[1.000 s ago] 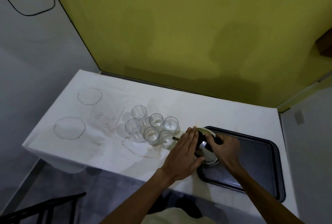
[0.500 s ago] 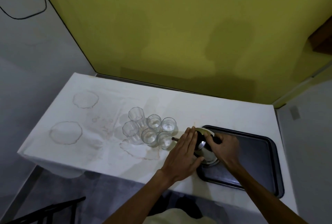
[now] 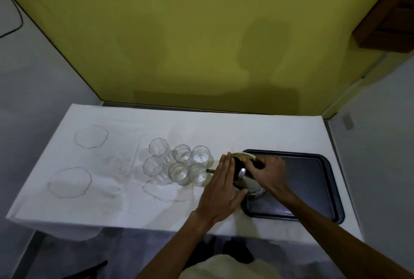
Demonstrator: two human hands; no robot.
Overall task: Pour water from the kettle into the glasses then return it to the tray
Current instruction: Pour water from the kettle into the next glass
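A shiny metal kettle (image 3: 247, 181) stands on the left end of the dark tray (image 3: 313, 189), its thin spout pointing left toward the glasses. My right hand (image 3: 267, 172) is closed around the kettle's black handle on top. My left hand (image 3: 220, 185) lies flat against the kettle's left side, fingers together and stretched out, thumb under its body. Several clear glasses (image 3: 179, 164) stand in a tight cluster on the white table just left of the spout; the nearest one (image 3: 198, 173) almost touches the spout tip.
The white tablecloth (image 3: 125, 202) shows ring-shaped water stains (image 3: 69, 182) at the left and a wet patch in front of the glasses. A yellow wall (image 3: 201, 43) rises behind the table. A dark chair part (image 3: 89, 271) is below the front edge.
The camera view shifted slightly and the scene slid rightward in frame. Both hands and the kettle keep the same pose on the tray's left end.
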